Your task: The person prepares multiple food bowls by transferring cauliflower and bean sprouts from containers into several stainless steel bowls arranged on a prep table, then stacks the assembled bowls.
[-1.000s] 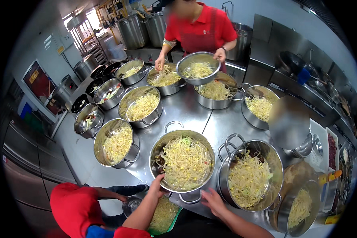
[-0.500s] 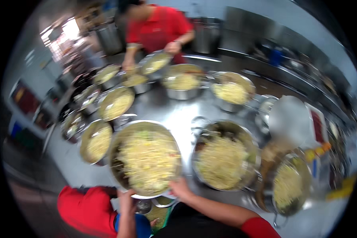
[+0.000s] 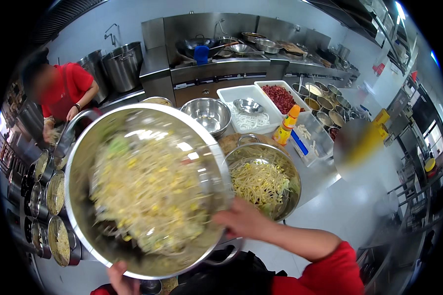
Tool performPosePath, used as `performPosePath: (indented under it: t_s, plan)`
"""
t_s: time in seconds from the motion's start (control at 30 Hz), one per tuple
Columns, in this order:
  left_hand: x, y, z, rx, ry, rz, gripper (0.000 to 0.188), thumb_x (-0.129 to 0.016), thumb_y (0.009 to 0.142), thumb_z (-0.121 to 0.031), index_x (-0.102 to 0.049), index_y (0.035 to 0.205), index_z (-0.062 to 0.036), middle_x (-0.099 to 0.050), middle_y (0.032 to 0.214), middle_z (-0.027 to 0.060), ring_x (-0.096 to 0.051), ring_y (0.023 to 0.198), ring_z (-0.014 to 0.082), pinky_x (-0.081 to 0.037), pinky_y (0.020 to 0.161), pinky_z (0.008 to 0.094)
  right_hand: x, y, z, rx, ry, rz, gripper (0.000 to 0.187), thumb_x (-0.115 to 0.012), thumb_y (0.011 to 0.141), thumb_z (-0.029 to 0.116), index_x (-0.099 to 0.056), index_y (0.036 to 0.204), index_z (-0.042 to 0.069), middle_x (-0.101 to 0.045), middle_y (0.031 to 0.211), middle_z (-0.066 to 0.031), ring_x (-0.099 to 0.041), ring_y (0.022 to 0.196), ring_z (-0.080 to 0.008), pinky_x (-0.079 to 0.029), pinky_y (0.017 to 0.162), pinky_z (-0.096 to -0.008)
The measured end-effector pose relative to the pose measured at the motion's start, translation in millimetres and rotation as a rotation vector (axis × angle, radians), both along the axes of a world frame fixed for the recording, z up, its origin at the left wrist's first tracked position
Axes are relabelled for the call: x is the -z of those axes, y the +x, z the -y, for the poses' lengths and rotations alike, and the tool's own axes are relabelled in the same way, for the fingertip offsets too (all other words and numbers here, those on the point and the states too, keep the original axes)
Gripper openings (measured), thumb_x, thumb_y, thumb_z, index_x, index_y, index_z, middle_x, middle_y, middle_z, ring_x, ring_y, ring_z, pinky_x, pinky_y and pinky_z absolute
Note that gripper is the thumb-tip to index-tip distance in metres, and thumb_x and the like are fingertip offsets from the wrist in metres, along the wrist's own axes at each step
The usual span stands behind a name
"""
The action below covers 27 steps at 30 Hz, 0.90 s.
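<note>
A large metal pot [image 3: 83, 152] of bean sprouts [image 3: 147, 184] is held up close in front of me, tilted so its inside shows. My left hand [image 3: 123, 279] grips its lower rim, fingertips over the edge. On the right side of the rim, my right hand [image 3: 241, 220] is closed around the edge, slightly blurred. Some pale green leafy pieces [image 3: 118, 146] lie with the sprouts. Just right of the held pot stands another two-handled pot [image 3: 291, 167] with sprouts in it, partly covered by the held pot and my right hand.
Several pots [image 3: 56, 194] of sprouts line the left. A co-worker [image 3: 66, 91] in red stands far left. Behind are an empty steel bowl [image 3: 206, 115], a white tray [image 3: 224, 93], a tray of red pieces [image 3: 279, 97] and an orange-capped bottle [image 3: 286, 127]. Stoves [image 3: 221, 69] run along the wall.
My view has swung to the right. The sprout pot has come up off the table, nearer to me, and both hands have stayed on its rim.
</note>
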<state>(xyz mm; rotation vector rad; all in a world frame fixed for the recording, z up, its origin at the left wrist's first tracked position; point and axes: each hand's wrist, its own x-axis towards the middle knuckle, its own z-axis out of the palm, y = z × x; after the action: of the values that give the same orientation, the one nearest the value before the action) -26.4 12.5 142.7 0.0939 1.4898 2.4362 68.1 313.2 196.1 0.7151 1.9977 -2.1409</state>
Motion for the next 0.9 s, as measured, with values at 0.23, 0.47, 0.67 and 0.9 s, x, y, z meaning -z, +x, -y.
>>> performPosePath:
  t_s: [0.23, 0.47, 0.67, 0.9]
  plan:
    - [12.7, -1.1, -190.7, 0.649, -0.037, 0.133, 0.053, -0.055, 0.067, -0.005, -0.044, 0.119, -0.0052, -0.054, 0.098, 0.0049, -0.052, 0.084, 0.0135, -0.044, 0.067, 0.0249, -8.8, 138.6, -82.8, 0.489, 0.052, 0.012, 0.023, -0.052, 0.08, 0.01, -0.052, 0.094, -0.007, -0.06, 0.072, -0.0126, -0.057, 0.046, -0.019, -0.046, 0.039, -0.0277]
    - [2.2, 14.9, -257.9, 0.854, -0.613, 0.006, 0.042, -0.052, 0.074, -0.01, -0.045, 0.115, -0.0045, -0.052, 0.089, 0.0026, -0.046, 0.075, 0.0111, -0.037, 0.06, 0.0241, 63.3, 179.8, -120.8, 0.589, -0.039, 0.06, 0.024, -0.047, 0.082, 0.011, -0.049, 0.095, -0.009, -0.058, 0.068, -0.0154, -0.057, 0.046, -0.0225, -0.044, 0.037, -0.0291]
    - [59.6, -8.0, -282.5, 0.772, -0.587, -0.027, 0.043, -0.051, 0.074, -0.009, -0.045, 0.115, 0.0025, -0.055, 0.091, 0.0071, -0.049, 0.084, 0.0144, -0.041, 0.075, 0.0263, 81.0, 166.9, -141.0, 0.527, -0.155, 0.08, 0.025, -0.046, 0.083, 0.013, -0.051, 0.095, -0.008, -0.059, 0.066, -0.0161, -0.058, 0.047, -0.0223, -0.046, 0.039, -0.0304]
    - [56.3, -3.2, -275.5, 0.755, -0.726, -0.23, 0.071, -0.055, 0.076, -0.019, -0.024, 0.136, 0.0037, -0.046, 0.114, 0.0189, -0.045, 0.106, 0.0229, -0.036, 0.092, 0.0309, 126.8, 194.1, -156.5, 0.638, -0.253, 0.081, 0.044, -0.049, 0.089, 0.04, -0.051, 0.101, -0.002, -0.058, 0.075, -0.0094, -0.055, 0.045, -0.0163, -0.044, 0.036, -0.025]
